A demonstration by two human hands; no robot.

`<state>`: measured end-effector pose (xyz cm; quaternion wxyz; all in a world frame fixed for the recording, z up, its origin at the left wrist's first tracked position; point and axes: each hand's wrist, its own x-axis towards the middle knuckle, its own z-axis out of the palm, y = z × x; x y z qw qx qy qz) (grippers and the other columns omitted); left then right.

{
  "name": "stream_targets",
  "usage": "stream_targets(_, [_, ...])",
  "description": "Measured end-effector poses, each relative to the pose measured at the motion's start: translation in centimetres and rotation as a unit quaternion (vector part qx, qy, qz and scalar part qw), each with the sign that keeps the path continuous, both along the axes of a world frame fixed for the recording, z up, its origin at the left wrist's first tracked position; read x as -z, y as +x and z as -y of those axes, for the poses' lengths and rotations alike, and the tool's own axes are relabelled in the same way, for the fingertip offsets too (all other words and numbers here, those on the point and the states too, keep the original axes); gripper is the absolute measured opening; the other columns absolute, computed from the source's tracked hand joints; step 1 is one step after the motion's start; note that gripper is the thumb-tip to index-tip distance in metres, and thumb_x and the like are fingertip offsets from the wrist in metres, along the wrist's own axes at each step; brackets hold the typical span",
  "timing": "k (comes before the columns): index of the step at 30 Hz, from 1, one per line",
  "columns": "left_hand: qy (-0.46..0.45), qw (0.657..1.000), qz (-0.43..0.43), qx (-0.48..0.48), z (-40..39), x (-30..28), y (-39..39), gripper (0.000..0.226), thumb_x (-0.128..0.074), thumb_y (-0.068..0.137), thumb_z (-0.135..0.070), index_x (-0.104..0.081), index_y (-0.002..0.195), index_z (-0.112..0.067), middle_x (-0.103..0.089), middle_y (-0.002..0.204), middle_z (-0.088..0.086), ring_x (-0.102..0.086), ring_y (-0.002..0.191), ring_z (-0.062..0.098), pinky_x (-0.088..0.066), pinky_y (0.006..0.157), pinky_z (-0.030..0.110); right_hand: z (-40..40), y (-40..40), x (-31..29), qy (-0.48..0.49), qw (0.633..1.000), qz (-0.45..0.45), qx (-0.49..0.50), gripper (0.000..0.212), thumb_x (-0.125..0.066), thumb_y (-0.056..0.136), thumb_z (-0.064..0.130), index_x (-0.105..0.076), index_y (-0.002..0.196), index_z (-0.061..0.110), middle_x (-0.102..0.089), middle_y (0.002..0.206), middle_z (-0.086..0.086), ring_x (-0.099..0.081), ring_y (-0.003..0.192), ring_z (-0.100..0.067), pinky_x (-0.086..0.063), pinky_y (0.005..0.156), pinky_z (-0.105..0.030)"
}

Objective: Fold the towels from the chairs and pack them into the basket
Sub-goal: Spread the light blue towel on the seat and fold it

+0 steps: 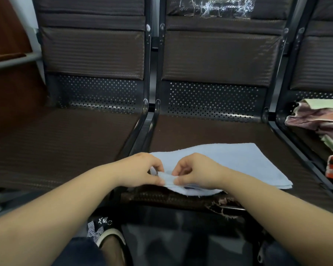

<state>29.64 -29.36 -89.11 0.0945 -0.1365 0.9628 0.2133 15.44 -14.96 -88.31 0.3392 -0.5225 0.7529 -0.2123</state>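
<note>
Pinching light blue towel [229, 164], both hands [142, 169] [194, 170]; no legible writing.

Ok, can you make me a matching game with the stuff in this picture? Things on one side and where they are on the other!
Things:
1. blue towel
2. towel pile
3. shoe
4. left hand

Places:
A. on the right chair
B. on the floor, below the arms
C. on the middle chair
D. pinching the blue towel's near edge

Pairs: 1-C, 2-A, 3-B, 4-D
</note>
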Motion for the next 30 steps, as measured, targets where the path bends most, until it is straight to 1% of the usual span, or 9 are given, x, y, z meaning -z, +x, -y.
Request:
stream_targets(4, [0.199,0.979,0.035,-0.024,-2.8,-1.9,0.2,0.018,-0.073,0.082,-0.031,-0.067,0.091,-0.017,-0.067,0.082,-0.005,-0.050,0.060,-0.006,-0.039,0.060,0.011,-3.4,-0.8,-2.0,0.043,0.989,0.141,-0.005,0.015,-0.077,0.077,0.010,-0.068,0.077,0.021,-0.066,0.066,0.012,-0.058,0.060,0.004,-0.044,0.064,-0.008])
stream_targets(10, [0.331,0.941,0.049,-0.046,-4.6,-2.6,-0.3,0.018,-0.077,0.078,-0.027,-0.068,0.090,-0.018,-0.065,0.077,-0.005,-0.054,0.071,0.006,-0.039,0.070,0.020,-6.3,-1.2,-2.7,0.058,0.973,0.224,0.019,0.012,-0.076,0.077,0.006,-0.069,0.077,0.015,-0.065,0.069,-0.001,-0.056,0.064,-0.009,-0.045,0.063,-0.015])
stream_targets(13, [0.357,0.931,0.013,-0.074,-4.9,-3.1,-1.1,0.029,-0.078,0.067,-0.035,-0.065,0.088,-0.021,-0.061,0.078,0.002,-0.050,0.070,0.013,-0.036,0.066,0.023,-6.5,-1.1,-2.8,0.031,0.966,0.250,0.053,0.009,-0.074,0.079,0.014,-0.067,0.085,0.015,-0.064,0.063,0.004,-0.058,0.059,-0.005,-0.045,0.065,-0.018])
stream_targets(17, [0.412,0.904,-0.027,-0.108,-5.3,-3.6,-2.4,0.019,-0.076,0.079,-0.021,-0.060,0.087,-0.016,-0.056,0.070,0.004,-0.041,0.055,0.009,-0.030,0.051,0.016,-6.6,-0.9,-3.0,-0.011,0.972,0.226,0.068,0.018,-0.076,0.079,0.025,-0.066,0.091,0.017,-0.064,0.075,-0.003,-0.057,0.072,-0.011,-0.044,0.074,-0.023])
stream_targets(19, [0.402,0.908,-0.040,-0.114,-5.2,-3.6,-3.2,0.026,-0.077,0.075,-0.032,-0.061,0.088,-0.016,-0.061,0.073,0.000,-0.050,0.061,0.008,-0.042,0.059,0.017,-6.6,-1.3,-3.1,-0.028,0.973,0.215,0.083,0.013,-0.076,0.079,0.023,-0.064,0.082,0.019,-0.061,0.066,0.003,-0.055,0.065,-0.008,-0.043,0.066,-0.019])
stream_targets(21, [0.359,0.925,-0.044,-0.112,-4.9,-3.7,-3.8,0.048,-0.074,0.059,-0.056,-0.065,0.091,-0.020,-0.068,0.086,-0.002,-0.061,0.081,0.012,-0.049,0.081,0.031,-6.7,-2.3,-3.1,-0.041,0.969,0.219,0.111,0.014,-0.076,0.079,0.022,-0.063,0.080,0.018,-0.058,0.063,0.002,-0.054,0.062,-0.009,-0.044,0.062,-0.021])
stream_targets(25, [0.230,0.968,0.020,-0.093,-3.1,-4.0,-4.3,0.078,-0.063,0.042,-0.085,-0.071,0.093,-0.027,-0.071,0.098,-0.009,-0.065,0.098,0.011,-0.049,0.095,0.033,-7.2,-4.7,-3.3,-0.057,0.948,0.259,0.175,0.035,-0.073,0.080,0.016,-0.061,0.107,-0.003,-0.060,0.085,-0.014,-0.061,0.072,-0.015,-0.052,0.063,-0.023])
stream_targets(27, [0.205,0.974,0.060,-0.080,-2.4,-4.2,-4.4,0.073,-0.068,0.044,-0.082,-0.071,0.092,-0.028,-0.072,0.098,-0.008,-0.065,0.097,0.010,-0.048,0.092,0.029,-7.6,-5.8,-3.3,-0.064,0.946,0.257,0.189,0.036,-0.073,0.080,0.016,-0.061,0.107,-0.004,-0.063,0.088,-0.017,-0.062,0.075,-0.018,-0.052,0.064,-0.025])
stream_targets(30, [0.174,0.978,0.093,-0.063,-1.9,-4.4,-5.4,0.034,-0.079,0.066,-0.050,-0.068,0.090,-0.028,-0.070,0.089,-0.012,-0.061,0.083,0.004,-0.046,0.081,0.021,-8.1,-7.3,-3.1,-0.075,0.942,0.252,0.208,0.036,-0.072,0.080,0.016,-0.062,0.107,-0.004,-0.067,0.092,-0.018,-0.064,0.080,-0.021,-0.052,0.070,-0.030])
